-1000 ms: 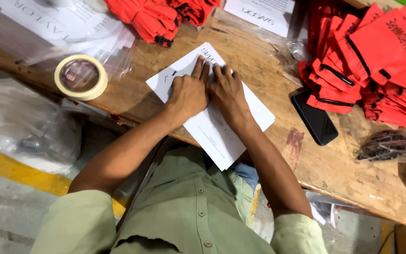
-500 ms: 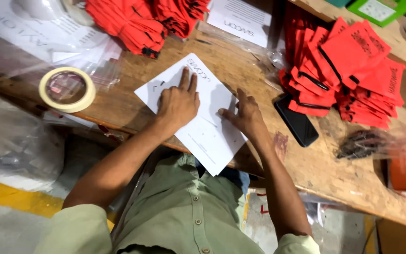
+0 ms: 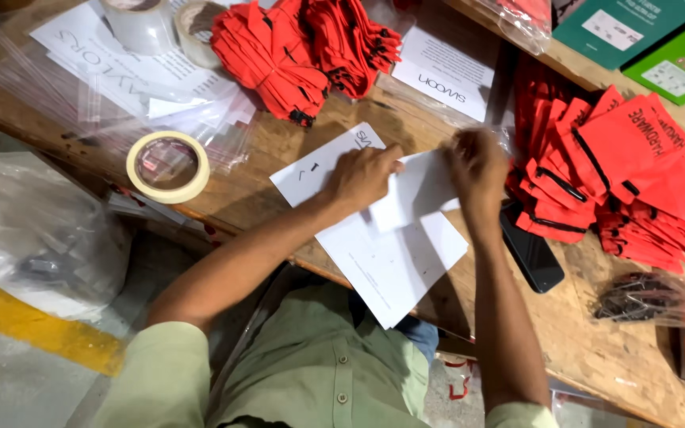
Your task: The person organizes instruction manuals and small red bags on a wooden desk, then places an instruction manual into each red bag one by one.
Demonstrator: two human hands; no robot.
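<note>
A white paper sheet (image 3: 382, 261) lies on the wooden workbench (image 3: 588, 349) in front of me. My left hand (image 3: 362, 178) presses on its upper part. My right hand (image 3: 477, 166) grips the sheet's far corner and has it lifted and folded over toward the left hand, so a white flap (image 3: 418, 190) stands between the two hands. Both forearms reach out from green sleeves.
A roll of beige tape (image 3: 168, 166) sits left of the sheet beside clear plastic bags (image 3: 120, 95). Piles of red fabric pouches (image 3: 620, 174) lie right and at the back (image 3: 303, 47). A black phone (image 3: 533, 254) lies beside my right arm. Green boxes (image 3: 636, 40) are far right.
Both hands were flat on the sheet. The right hand slid to the far corner, took hold and lifted it over. The view shifted, bringing more of the back of the bench into sight.
</note>
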